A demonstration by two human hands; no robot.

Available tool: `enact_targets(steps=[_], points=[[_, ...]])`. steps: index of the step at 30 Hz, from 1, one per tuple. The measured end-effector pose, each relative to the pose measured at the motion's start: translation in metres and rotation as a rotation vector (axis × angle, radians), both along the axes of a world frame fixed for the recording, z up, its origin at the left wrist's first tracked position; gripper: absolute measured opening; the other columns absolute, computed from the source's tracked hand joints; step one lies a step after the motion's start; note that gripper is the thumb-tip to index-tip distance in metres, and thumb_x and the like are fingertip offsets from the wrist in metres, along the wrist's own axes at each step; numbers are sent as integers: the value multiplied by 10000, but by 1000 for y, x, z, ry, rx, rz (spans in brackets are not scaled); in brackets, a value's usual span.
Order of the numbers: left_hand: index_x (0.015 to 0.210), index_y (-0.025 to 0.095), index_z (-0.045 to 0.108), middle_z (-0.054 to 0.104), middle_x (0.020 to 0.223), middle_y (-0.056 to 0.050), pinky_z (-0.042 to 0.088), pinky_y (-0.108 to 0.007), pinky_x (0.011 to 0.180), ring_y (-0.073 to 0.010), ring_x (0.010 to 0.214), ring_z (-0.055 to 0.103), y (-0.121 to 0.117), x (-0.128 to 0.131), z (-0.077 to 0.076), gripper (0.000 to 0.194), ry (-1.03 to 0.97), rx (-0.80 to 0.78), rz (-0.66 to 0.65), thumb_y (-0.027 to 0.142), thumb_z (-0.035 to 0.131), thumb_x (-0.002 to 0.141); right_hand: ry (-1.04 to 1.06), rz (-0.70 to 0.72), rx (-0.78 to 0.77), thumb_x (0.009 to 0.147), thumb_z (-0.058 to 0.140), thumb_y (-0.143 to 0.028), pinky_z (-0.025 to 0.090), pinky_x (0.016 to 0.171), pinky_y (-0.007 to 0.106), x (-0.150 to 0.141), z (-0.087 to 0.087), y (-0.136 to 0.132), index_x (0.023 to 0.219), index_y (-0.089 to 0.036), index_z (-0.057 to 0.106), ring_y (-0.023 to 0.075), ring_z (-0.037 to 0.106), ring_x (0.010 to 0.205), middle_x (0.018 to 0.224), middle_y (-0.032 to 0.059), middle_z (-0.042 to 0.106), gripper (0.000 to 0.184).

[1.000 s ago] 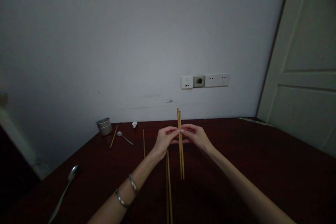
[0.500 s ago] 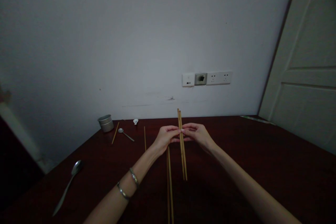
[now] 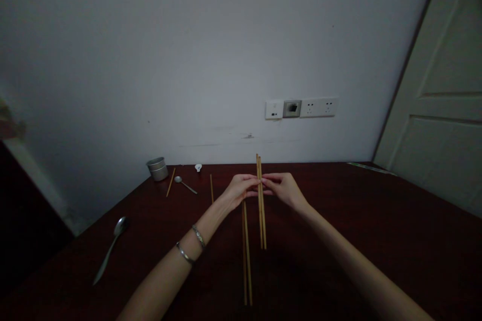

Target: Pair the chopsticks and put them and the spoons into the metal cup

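My left hand (image 3: 238, 189) and my right hand (image 3: 282, 188) meet above a dark red table (image 3: 357, 241). Both pinch a pair of wooden chopsticks (image 3: 261, 210) near its upper third, holding the pair almost upright with the lower tips close to the table. A second pair of chopsticks (image 3: 246, 256) lies flat on the table just left of the held pair, pointing toward me. Two bracelets circle my left wrist.
At the far left corner stand a small metal cup (image 3: 157, 168), a single chopstick (image 3: 170, 182), a small spoon (image 3: 184, 184) and a tiny white object (image 3: 198, 167). Another chopstick (image 3: 211, 188) lies nearby. A large spoon (image 3: 111, 248) rests near the left edge. A door (image 3: 440, 110) is right.
The hands and held chopsticks stay together in the same pinch. The camera has tilted, so everything sits slightly higher and to the right in the picture.
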State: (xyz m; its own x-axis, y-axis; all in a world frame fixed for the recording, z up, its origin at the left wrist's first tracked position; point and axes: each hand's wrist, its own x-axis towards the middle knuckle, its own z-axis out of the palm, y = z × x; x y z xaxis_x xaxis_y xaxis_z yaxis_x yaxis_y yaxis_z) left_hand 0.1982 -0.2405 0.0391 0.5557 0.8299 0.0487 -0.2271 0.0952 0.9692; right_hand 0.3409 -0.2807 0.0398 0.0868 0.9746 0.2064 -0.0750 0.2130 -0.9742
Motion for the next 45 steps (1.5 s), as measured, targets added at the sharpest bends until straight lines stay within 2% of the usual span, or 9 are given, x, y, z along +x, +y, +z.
enact_targets(steps=[7,13,17,21,25,36,42,45], points=[[704,72,652,628,659,-67,495,-270,630,-112,594,576,1,0,-1,117,27,-36,7,161,662,630,-91,3,2,665,620,-186,568,602,269,-4,0,-6,802,-84,665,157,648,667,776,68,687,177],[663,75,645,625,635,-60,488,-254,594,-108,576,566,-5,2,0,118,25,-47,36,169,676,599,-128,-152,0,658,622,-196,556,537,257,-3,3,-22,880,-82,636,151,636,627,759,76,673,249],[616,81,623,614,595,-51,485,-240,566,-102,546,562,-6,2,-1,82,14,-60,108,139,674,590,-428,-242,37,673,621,-323,498,471,236,-7,8,-41,870,-101,653,155,616,566,697,73,664,299],[571,89,598,560,512,-15,478,-220,510,-83,491,524,-6,3,-3,73,14,-75,197,112,666,585,-867,-360,94,683,607,-390,429,543,225,-21,9,-53,742,-149,686,170,617,597,659,69,669,260],[567,90,600,560,516,-21,448,-189,461,-85,495,524,-8,3,-6,57,45,-58,221,106,644,601,-1050,-420,42,706,586,-383,383,565,220,-32,6,-54,713,-173,687,186,628,660,700,83,680,233],[568,84,606,566,537,-22,437,-199,502,-80,501,526,-2,4,-20,66,66,-56,221,127,655,578,-1076,-475,-44,715,556,-318,373,608,227,-36,-7,-47,752,-158,661,216,631,758,777,116,668,195],[592,94,606,565,540,-14,459,-218,538,-84,513,530,-4,4,-21,52,119,-73,164,119,652,595,-1024,-491,-92,679,589,-335,380,603,233,-36,-11,-51,724,-162,646,233,634,766,765,111,666,188],[590,102,590,557,528,-1,466,-223,552,-82,505,530,-5,3,-23,85,140,-61,93,136,668,596,-1001,-496,-115,664,605,-347,383,600,235,-35,-14,-53,720,-165,644,235,634,762,766,108,669,195]])
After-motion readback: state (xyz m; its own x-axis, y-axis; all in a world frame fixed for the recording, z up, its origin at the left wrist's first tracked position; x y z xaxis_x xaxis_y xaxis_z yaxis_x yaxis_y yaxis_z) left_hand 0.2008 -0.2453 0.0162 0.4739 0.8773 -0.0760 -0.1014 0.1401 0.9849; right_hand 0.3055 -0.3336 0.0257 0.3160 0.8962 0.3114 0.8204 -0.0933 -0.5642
